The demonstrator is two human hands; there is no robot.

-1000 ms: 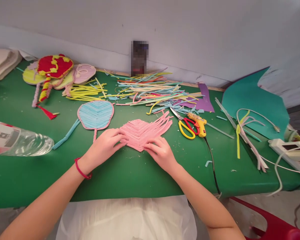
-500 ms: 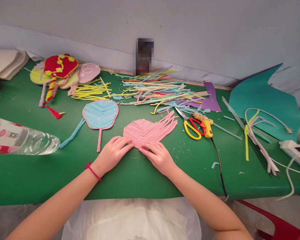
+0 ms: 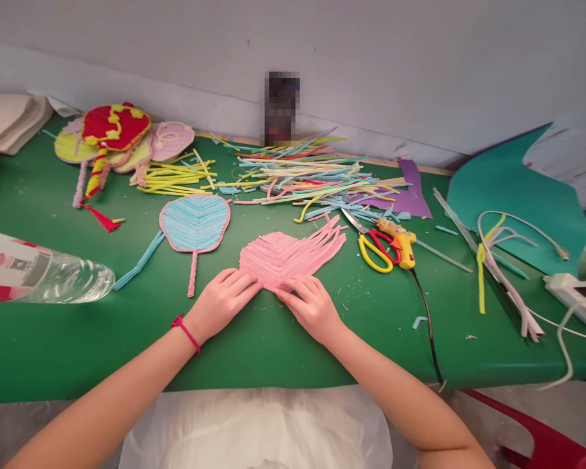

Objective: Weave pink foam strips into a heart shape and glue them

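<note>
A pink leaf-shaped piece made of pipe cleaners (image 3: 273, 255) lies flat in front of me, its loose ends fanning out to the upper right. My left hand (image 3: 228, 294) pinches its lower left edge with thumb and fingers. At the lower right edge, my right hand (image 3: 308, 303) grips it the same way, close to the left. The fingertips partly cover the bottom point of the piece. Just left of it rests a blue pipe-cleaner fan (image 3: 195, 223) with a pink rim and handle. Scissors (image 3: 375, 247) with yellow and red handles lie to the right.
Beside the scissors is a yellow glue gun (image 3: 404, 246) with a black cord. Loose pipe cleaners (image 3: 312, 172) are heaped at the back. A water bottle (image 3: 78, 277) lies at left, near finished fans (image 3: 117, 127). A teal sheet (image 3: 522, 189) and power strip (image 3: 573, 296) are right.
Both hands keep their hold on the pink piece with hardly any movement. The view has shifted very slightly.
</note>
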